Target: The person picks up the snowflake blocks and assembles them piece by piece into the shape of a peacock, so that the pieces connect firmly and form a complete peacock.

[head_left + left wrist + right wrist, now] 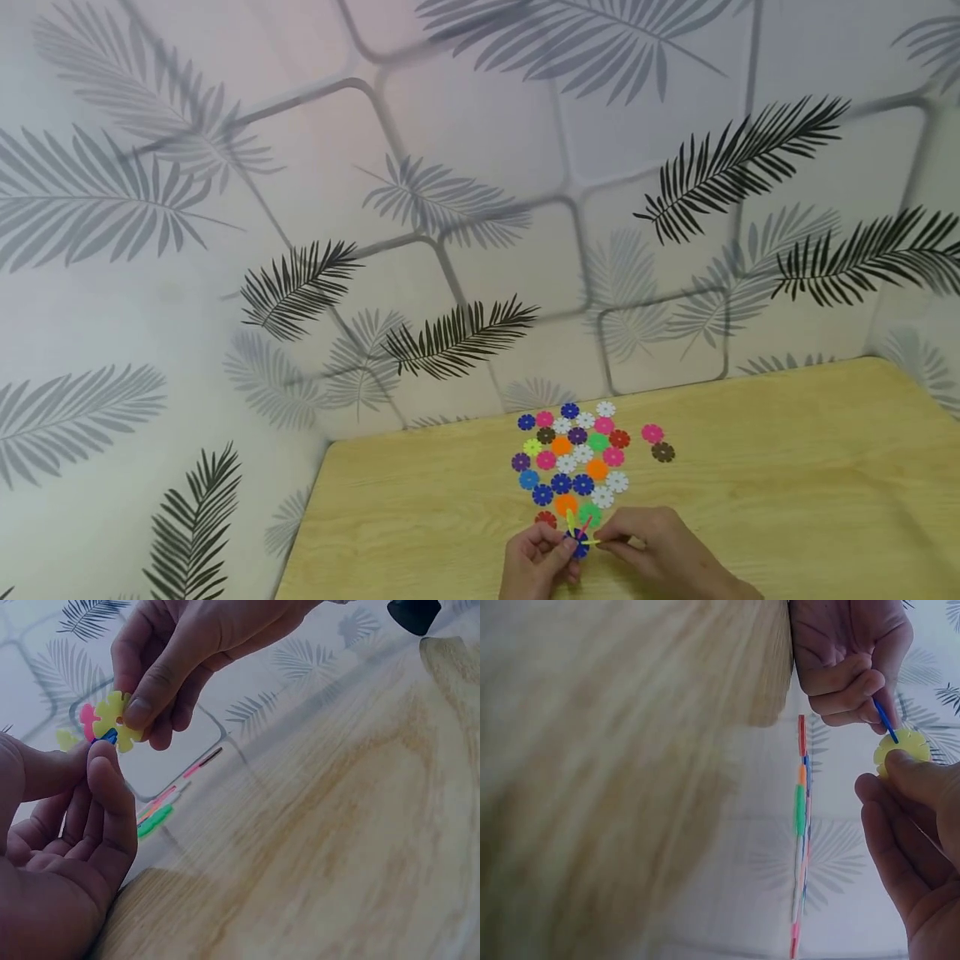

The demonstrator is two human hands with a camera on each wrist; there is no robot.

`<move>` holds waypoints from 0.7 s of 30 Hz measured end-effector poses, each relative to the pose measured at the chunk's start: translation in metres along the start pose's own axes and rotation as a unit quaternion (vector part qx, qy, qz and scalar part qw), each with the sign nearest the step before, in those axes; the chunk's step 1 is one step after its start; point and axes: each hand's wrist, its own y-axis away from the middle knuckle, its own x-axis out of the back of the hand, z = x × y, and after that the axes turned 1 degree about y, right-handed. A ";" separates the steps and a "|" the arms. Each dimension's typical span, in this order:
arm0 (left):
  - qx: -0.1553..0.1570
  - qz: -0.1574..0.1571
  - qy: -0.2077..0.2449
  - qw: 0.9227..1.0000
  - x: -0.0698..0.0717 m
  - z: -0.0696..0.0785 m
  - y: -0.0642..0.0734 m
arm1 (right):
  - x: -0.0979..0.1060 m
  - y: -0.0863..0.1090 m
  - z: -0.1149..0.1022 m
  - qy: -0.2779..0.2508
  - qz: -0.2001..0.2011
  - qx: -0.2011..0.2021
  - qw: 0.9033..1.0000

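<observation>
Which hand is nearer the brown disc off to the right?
Right. The right hand is on the person's side of the brown disc, not touching it; the left hand is farther off, to its left.

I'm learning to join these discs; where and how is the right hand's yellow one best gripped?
Probably by its outer rim, pinched across both flat faces from the person's right: the yellow disc is thin, and its left edge meets the blue disc the left hand holds.

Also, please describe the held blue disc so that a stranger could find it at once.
Over the wooden table, find the left hand. It pinches the dark blue disc. Unlike the blue discs lying beyond, it carries a pink disc and a yellow disc.
</observation>
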 end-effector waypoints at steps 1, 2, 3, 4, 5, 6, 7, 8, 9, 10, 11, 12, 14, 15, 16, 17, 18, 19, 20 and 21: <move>-0.007 -0.001 -0.002 1.000 0.000 0.001 0.000 | 0.000 -0.001 0.000 0.003 -0.003 -0.002 1.000; -0.007 0.000 0.000 1.000 0.001 0.001 -0.001 | 0.000 -0.002 0.000 0.004 -0.006 -0.005 1.000; -0.005 0.002 0.002 1.000 0.000 0.002 -0.001 | 0.001 -0.003 0.000 0.003 -0.011 -0.015 1.000; -0.005 0.003 0.005 1.000 0.000 0.002 -0.002 | 0.002 -0.004 0.000 0.001 -0.019 -0.034 0.999; 0.000 0.006 0.004 1.000 0.000 0.002 -0.002 | 0.003 -0.006 0.000 0.000 -0.025 -0.052 0.998; 0.005 0.009 0.004 1.000 0.000 0.003 -0.003 | 0.004 -0.007 0.000 0.004 -0.031 -0.071 0.997; 0.009 0.012 0.005 1.000 0.000 0.003 -0.003 | 0.005 -0.008 0.001 0.012 -0.039 -0.090 0.995; 0.012 0.014 0.005 1.000 -0.001 0.002 -0.003 | 0.006 -0.009 0.002 0.026 -0.044 -0.108 0.993; 0.014 0.016 0.004 1.000 -0.001 0.002 -0.003 | 0.007 -0.011 0.003 0.044 -0.049 -0.129 0.989; 0.016 0.020 0.003 1.000 -0.001 0.002 -0.004 | 0.007 -0.012 0.004 0.073 -0.052 -0.144 0.985; 0.021 0.024 0.000 0.999 0.000 0.002 -0.004 | 0.007 -0.014 0.006 0.106 -0.054 -0.156 0.981; 0.022 0.028 -0.002 0.999 -0.001 0.002 -0.005 | 0.007 -0.015 0.008 0.142 -0.058 -0.169 0.974; 0.028 0.035 -0.005 0.999 -0.001 0.002 -0.005 | 0.006 -0.017 0.013 0.204 -0.069 -0.187 0.959; 0.032 0.039 -0.004 0.999 -0.001 0.002 -0.005 | 0.006 -0.018 0.015 0.228 -0.076 -0.194 0.951; 0.035 0.042 -0.006 0.998 -0.001 0.002 -0.005 | 0.005 -0.019 0.017 0.247 -0.081 -0.198 0.945; 0.037 0.044 -0.007 0.998 -0.001 0.002 -0.006 | 0.005 -0.020 0.019 0.254 -0.084 -0.205 0.942; 0.038 0.045 -0.008 0.998 -0.001 0.002 -0.006 | 0.005 -0.020 0.020 0.255 -0.085 -0.212 0.940; 0.037 0.045 -0.008 0.998 -0.001 0.002 -0.006 | 0.005 -0.020 0.022 0.250 -0.085 -0.221 0.939; 0.037 0.045 -0.008 0.998 -0.001 0.002 -0.006 | 0.005 -0.020 0.023 0.241 -0.083 -0.233 0.938; 0.037 0.044 -0.007 0.998 -0.001 0.001 -0.006 | 0.005 -0.021 0.023 0.228 -0.081 -0.246 0.938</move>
